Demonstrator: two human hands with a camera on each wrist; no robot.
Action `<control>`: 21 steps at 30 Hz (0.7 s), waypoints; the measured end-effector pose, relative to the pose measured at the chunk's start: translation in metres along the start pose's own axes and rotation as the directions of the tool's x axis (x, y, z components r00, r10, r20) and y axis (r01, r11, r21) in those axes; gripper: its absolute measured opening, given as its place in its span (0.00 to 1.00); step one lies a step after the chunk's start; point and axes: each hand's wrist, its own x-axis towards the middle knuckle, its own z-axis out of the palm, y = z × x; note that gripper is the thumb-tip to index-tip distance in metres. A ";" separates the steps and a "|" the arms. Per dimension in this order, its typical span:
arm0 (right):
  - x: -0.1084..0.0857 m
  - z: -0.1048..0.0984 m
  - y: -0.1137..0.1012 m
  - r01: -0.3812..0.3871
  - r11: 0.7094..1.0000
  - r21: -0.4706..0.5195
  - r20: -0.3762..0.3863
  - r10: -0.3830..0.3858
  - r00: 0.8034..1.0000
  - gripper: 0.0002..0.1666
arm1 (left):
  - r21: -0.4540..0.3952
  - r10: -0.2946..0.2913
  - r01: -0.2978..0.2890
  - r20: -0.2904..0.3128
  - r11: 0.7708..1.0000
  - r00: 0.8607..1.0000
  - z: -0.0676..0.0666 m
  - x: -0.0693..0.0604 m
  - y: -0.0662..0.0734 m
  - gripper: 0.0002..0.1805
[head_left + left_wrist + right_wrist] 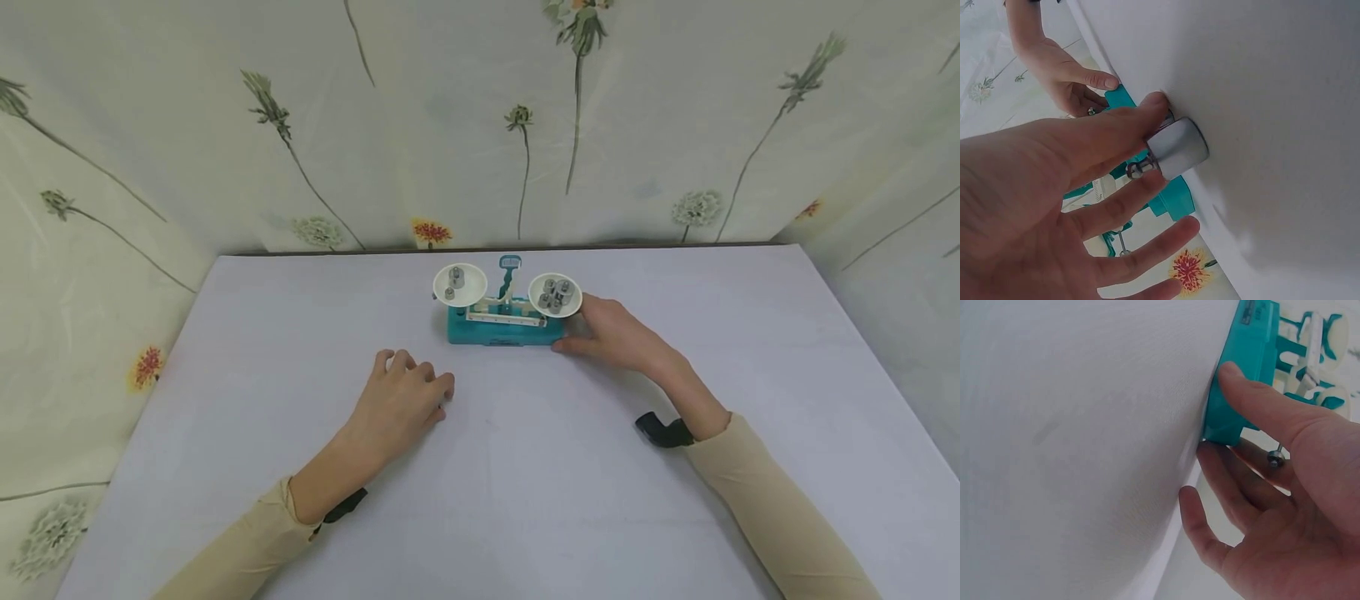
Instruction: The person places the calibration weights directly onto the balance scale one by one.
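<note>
A teal balance scale with two white pans stands on the table. Its left pan bears a few small metal weights; several more weights sit in the right pan. My left hand, in front and to the left of the scale, pinches a knobbed cylindrical metal weight between thumb and index finger, the other fingers spread. Part of another metal piece shows behind it, mostly hidden. At the base's right end, my right hand grips it, thumb on the front and fingers round the end.
A white cloth covers the table. Behind its far edge hangs a floral-print curtain, which also runs along both sides. Dark wrist cameras are worn under the beige sleeves.
</note>
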 end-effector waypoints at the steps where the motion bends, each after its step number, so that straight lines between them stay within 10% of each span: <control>1: 0.000 0.000 0.000 0.002 1.000 0.001 -0.001 -0.002 1.000 0.47 | -0.004 0.000 0.000 0.006 1.000 1.000 0.001 0.000 0.000 0.13; 21: 0.000 -0.001 0.000 0.002 1.000 0.000 0.001 -0.002 1.000 0.47 | -0.019 0.008 -0.007 0.037 1.000 0.999 0.002 0.005 0.001 0.07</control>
